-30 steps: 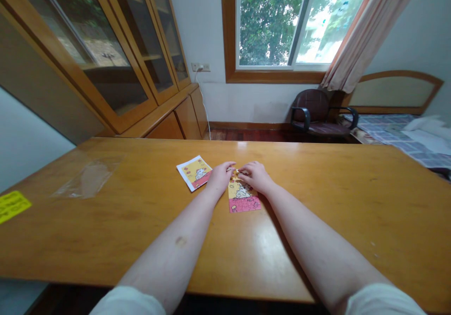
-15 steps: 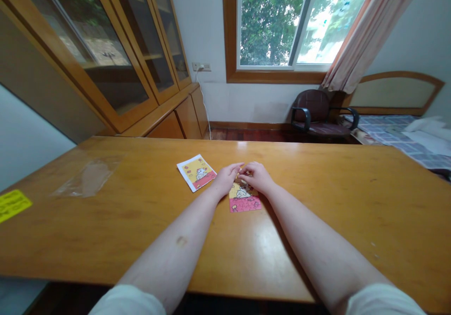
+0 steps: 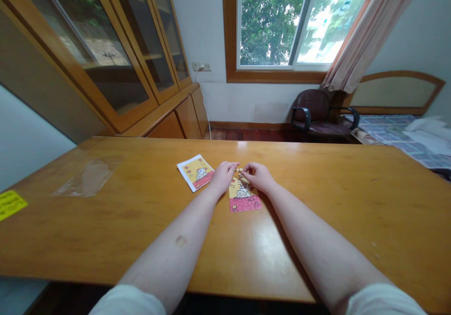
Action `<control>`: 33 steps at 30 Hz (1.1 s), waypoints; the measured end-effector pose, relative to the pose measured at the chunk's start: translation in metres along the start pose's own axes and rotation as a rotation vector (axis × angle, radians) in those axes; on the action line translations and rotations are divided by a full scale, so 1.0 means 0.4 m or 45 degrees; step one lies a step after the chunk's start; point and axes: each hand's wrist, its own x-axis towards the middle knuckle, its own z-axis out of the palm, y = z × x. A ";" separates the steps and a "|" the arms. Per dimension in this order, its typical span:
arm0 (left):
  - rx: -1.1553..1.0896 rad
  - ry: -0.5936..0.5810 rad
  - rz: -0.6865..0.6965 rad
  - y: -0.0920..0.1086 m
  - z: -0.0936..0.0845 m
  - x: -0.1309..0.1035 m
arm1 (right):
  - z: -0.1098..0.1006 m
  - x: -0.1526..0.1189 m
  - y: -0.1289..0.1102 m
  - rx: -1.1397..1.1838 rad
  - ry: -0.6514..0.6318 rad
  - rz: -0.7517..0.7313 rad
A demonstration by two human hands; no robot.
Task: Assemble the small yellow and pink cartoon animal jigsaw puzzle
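A yellow and pink jigsaw puzzle (image 3: 244, 204) with a white cartoon figure lies on the wooden table. My left hand (image 3: 224, 176) rests at its upper left edge, fingers together and pointing right; whatever they may hold is hidden. Above the puzzle's upper right part, my right hand (image 3: 259, 176) is pinched, and what is between its fingertips is too small to name. Small pale pieces (image 3: 240, 170) show between the two hands. Left of my left hand lies a white-bordered picture card (image 3: 195, 172) with a matching design.
A clear plastic bag (image 3: 89, 177) lies on the table's left part, with a yellow label (image 3: 12, 204) at the far left edge. Beyond the table (image 3: 141, 240) stand a glass-door cabinet (image 3: 155, 98), a dark armchair (image 3: 315, 113) and a bed (image 3: 394, 129).
My hands have parted slightly, the left shifting a little left. More of the small pieces and the puzzle's upper part shows between them.
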 end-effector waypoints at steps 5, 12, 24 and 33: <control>0.191 0.026 -0.036 -0.001 -0.014 -0.001 | 0.005 0.005 0.019 -0.057 0.037 0.034; 0.669 -0.014 0.007 0.055 -0.030 -0.035 | 0.002 0.018 0.030 -0.145 0.055 0.157; 0.824 -0.269 0.114 0.066 -0.019 -0.046 | -0.006 0.019 0.031 -0.262 0.153 0.289; 0.703 -0.247 0.008 0.044 -0.007 -0.033 | -0.014 0.013 0.009 -0.197 0.103 0.287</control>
